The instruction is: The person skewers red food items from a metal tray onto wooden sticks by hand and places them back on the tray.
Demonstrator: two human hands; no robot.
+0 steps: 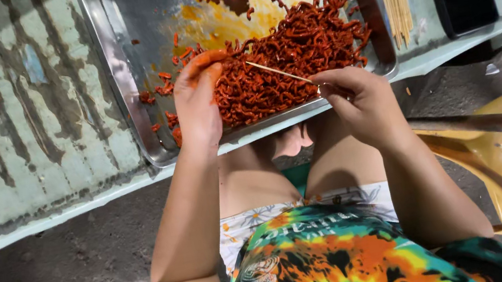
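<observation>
Skewer (pixel 279 73): pinched in right hand (pixel 357 98) fingers, long axis pointing up-left into meat strips (pixel 291 58). Left hand (pixel 197 102) fingers together on strips, at tip.

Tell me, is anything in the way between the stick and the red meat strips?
Nothing visible. The right hand holds the thin stick, its tip lying over the red meat strips in the metal tray, beside the left hand.
</observation>
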